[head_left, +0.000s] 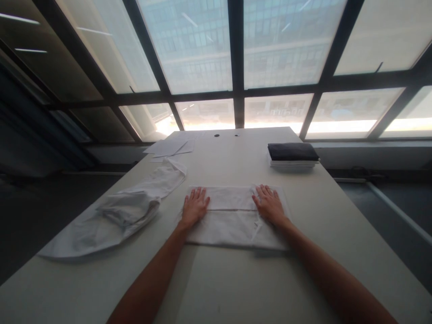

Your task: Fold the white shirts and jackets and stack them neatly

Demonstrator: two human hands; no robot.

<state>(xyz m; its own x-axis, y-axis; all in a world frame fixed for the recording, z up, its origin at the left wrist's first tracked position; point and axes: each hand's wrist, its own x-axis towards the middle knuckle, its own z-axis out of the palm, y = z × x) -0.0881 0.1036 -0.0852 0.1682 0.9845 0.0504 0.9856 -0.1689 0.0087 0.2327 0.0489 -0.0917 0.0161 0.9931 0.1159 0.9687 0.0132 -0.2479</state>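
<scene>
A white cloth (229, 229), folded into a wide rectangle, lies flat on the white table (222, 283) in front of me. A fold edge runs across its middle from side to side. On its left end rests my left hand (195, 207), palm down with the fingers spread. My right hand (270, 204) lies the same way on the right end, fingers stretched out over the far part of the cloth. Below the right hand the fabric shows small creases. What kind of garment or linen the cloth is, I cannot tell.
A crumpled white cloth (135, 209) lies along the table's left side. Beyond it are sheets of white paper (170, 147). At the far right sits a stack of folded cloths, with a black one (293, 152) on top. Large windows (202, 45) stand behind the table.
</scene>
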